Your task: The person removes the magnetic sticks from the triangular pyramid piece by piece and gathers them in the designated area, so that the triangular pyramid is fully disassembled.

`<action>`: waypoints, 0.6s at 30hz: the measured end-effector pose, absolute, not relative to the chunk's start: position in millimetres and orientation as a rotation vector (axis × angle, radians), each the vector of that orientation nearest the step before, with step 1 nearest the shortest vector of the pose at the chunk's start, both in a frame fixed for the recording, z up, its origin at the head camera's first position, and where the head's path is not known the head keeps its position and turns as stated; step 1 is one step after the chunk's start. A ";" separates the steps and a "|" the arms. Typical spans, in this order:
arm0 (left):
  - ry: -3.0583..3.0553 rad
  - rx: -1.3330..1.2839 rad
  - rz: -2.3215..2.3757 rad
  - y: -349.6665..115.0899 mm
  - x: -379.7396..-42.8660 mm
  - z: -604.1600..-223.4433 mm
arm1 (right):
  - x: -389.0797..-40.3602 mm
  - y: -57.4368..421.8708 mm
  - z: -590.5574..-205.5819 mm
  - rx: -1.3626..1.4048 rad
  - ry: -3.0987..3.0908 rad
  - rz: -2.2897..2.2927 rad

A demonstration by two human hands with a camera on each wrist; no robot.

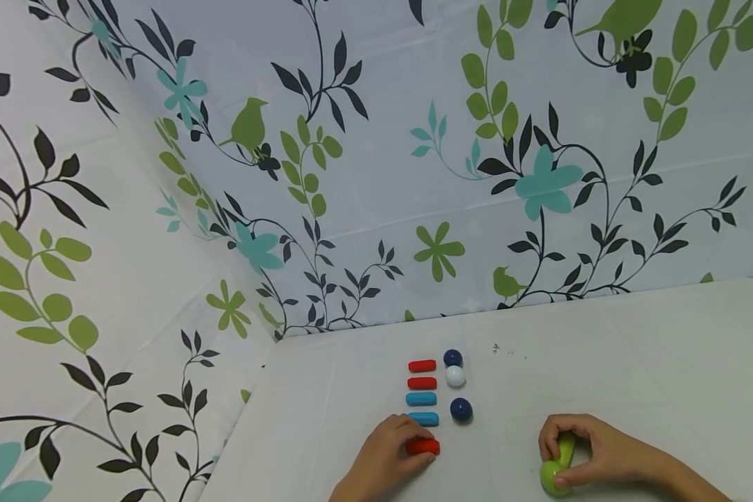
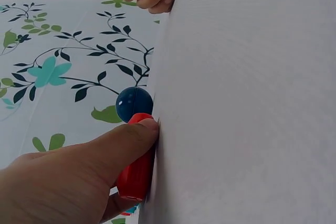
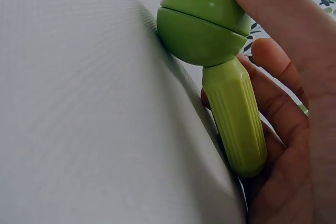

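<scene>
My left hand [image 1: 385,452] pinches a short red stick [image 1: 423,447] between thumb and fingers, low over the white table. The left wrist view shows the thumb along this stick, with a dark blue ball [image 2: 134,104] just beyond it. My right hand [image 1: 592,446] grips a yellow-green ridged stick [image 3: 234,116] joined at one end to a green ball [image 3: 203,22] with a seam round its middle. In the right wrist view the thumb lies against the ball, and the fingers curl behind the stick. Both pieces are right at the table surface.
Ahead of my left hand lie two red sticks [image 1: 422,366] and two blue sticks [image 1: 421,399] in a column. Beside them sit a dark blue ball [image 1: 453,358], a white ball [image 1: 455,376] and another dark blue ball. Patterned cloth [image 1: 376,181] hangs behind the table [image 1: 634,362].
</scene>
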State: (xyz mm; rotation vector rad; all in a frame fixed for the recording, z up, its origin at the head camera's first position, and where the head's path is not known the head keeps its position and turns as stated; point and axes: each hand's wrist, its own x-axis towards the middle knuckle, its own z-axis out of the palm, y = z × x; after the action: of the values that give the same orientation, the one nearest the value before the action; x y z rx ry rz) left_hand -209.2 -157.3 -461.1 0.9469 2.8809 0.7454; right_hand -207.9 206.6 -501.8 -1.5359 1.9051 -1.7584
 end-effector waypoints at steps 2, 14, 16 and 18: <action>2.913 0.951 0.742 -157.5 -209.6 -461.5 | -208.2 206.6 -501.8 -1.534 1.906 -1.756; 2.936 0.958 0.776 -158.8 -212.0 -462.7 | -209.0 207.6 -500.3 -1.654 1.840 -1.717; 2.935 0.960 0.768 -159.8 -211.9 -463.0 | -209.1 207.6 -500.2 -1.673 1.822 -1.711; 2.935 0.954 0.766 -160.4 -211.9 -462.8 | -209.0 207.3 -500.2 -1.685 1.841 -1.700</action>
State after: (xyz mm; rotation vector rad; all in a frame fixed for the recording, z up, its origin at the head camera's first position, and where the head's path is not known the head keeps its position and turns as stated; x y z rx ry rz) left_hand -211.9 -160.4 -462.8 0.9536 2.9348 0.7658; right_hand -209.0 207.3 -500.2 -1.6846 1.8410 -1.7004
